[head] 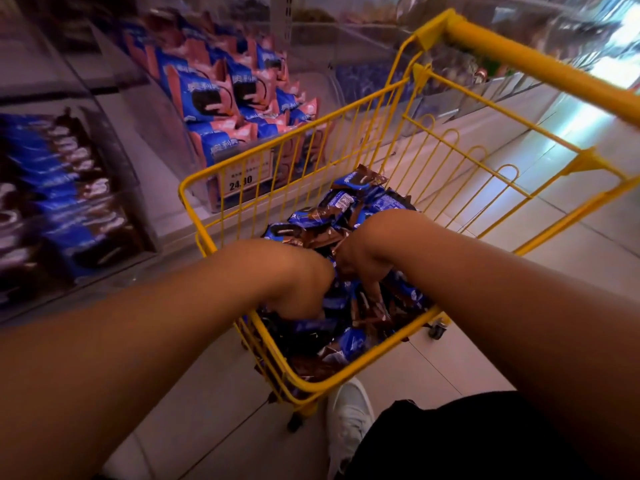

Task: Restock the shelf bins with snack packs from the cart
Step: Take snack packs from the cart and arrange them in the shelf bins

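A heap of small snack packs (349, 216) fills the basket of a yellow wire cart (381, 362). The packs are glossy foil pouches, blue on one part and chocolate brown on the other, with a dark round sandwich biscuit pictured on the front; they lie jumbled at all angles, some face up, some showing a white label on the back.

Both hands are plunged into the heap. The left hand (298, 289) is bent down at the wrist with its fingers buried among the packs, so its grip cannot be made out. The right hand (360, 261) also reaches down, its fingers curled in among the packs; whether they grip one cannot be told.

The cart stands on a pale tiled floor (194, 403), with a thick yellow handle (540, 67) at upper right and a small black wheel (437, 330) under one corner. To the left, a clear shelf bin (114, 188) holds rows of matching blue and brown packs. Behind the cart, another bin holds blue and pink packs (221, 95), with a price tag (246, 174) reading 24.80. A white shoe (349, 417) shows beside dark clothing at the bottom.
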`<state>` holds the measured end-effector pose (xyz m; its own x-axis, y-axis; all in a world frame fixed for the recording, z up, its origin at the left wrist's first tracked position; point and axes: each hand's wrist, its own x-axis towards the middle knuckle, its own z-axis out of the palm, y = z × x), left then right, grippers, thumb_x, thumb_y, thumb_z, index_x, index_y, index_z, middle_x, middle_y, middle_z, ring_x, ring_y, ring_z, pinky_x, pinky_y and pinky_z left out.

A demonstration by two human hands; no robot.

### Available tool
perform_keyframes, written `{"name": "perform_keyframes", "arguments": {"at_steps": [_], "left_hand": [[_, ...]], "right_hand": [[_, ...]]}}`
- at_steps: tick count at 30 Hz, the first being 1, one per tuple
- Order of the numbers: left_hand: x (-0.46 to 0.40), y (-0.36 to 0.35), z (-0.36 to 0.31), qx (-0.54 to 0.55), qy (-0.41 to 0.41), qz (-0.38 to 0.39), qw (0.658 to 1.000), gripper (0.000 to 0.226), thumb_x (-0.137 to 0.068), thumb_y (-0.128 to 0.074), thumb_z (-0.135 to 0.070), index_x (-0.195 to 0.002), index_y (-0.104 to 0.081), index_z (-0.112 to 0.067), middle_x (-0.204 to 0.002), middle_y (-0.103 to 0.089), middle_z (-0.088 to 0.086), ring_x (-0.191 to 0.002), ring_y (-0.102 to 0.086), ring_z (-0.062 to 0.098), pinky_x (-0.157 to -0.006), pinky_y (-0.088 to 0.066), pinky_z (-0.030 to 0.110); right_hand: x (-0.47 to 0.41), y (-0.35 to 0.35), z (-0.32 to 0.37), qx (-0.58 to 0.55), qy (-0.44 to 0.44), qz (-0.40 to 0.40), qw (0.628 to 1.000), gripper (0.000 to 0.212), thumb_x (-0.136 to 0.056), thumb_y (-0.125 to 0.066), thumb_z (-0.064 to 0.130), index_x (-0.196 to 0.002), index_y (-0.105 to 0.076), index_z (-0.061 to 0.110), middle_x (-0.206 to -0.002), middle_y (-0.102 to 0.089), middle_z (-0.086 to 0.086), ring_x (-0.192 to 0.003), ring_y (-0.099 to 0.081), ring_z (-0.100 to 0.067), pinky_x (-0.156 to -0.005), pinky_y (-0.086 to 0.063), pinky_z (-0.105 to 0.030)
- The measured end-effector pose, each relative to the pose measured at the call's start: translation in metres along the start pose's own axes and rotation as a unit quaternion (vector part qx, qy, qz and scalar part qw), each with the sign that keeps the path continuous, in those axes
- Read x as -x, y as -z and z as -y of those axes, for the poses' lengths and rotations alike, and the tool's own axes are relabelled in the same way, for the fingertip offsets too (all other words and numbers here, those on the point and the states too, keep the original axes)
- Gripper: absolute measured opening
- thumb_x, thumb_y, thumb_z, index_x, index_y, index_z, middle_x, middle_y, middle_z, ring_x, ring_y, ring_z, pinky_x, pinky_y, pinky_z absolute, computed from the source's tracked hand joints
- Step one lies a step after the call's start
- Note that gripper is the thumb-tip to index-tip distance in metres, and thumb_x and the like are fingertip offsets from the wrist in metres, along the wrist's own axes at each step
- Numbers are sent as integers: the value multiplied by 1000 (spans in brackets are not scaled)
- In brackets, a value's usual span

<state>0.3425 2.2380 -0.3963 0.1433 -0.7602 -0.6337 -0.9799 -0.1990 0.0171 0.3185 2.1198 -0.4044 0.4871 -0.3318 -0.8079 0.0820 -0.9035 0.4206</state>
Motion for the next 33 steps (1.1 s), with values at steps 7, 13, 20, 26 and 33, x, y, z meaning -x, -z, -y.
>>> {"name": "perform_keyframes", "arguments": {"at_steps": [7,13,20,26,33], "left_hand": [[23,8,39,154,1,-125,980,30,-99,-54,-35,-111,-56,-8,-104,-66,15,-68,-54,20,-62,-45,35],[19,6,39,297,16,-86,951,29,-101,-53,-28,-120,-54,-6,-99,-62,15,-69,-62,25,-57,-56,27],[28,15,51,710,15,-165,684,18,-97,-56,-5,-114,-58,-4,-109,-69,18,-80,-73,30,-67,-63,37],[58,11,59,768,-39,-235,595,6,-82,-65,-15,-88,-65,-14,-88,-74,7,-69,-68,14,-55,-54,22],[88,10,64,782,-66,-305,540,29,-96,-42,-41,-83,-50,-17,-63,-53,5,-58,-56,22,-58,-53,32]], "right_hand": [[20,-5,-16,-51,-53,4,997,82,-80,-72,57,-148,-42,22,-148,-43,-2,-127,-46,-28,-90,-40,-37],[27,-20,-29,-335,-13,-29,941,28,-86,-74,13,-113,-65,14,-85,-55,3,-71,-55,-11,-72,-56,-28],[59,-21,-61,-596,71,-188,778,21,-89,-71,13,-88,-62,-6,-82,-55,-14,-73,-59,-20,-55,-58,-26],[76,-21,-64,-727,113,-289,612,16,-84,-74,25,-80,-73,9,-66,-53,-7,-57,-48,-10,-41,-47,-19],[73,-1,-44,-764,212,-241,560,36,-59,-81,38,-88,-72,19,-78,-65,0,-63,-55,-11,-53,-46,-22]]}}
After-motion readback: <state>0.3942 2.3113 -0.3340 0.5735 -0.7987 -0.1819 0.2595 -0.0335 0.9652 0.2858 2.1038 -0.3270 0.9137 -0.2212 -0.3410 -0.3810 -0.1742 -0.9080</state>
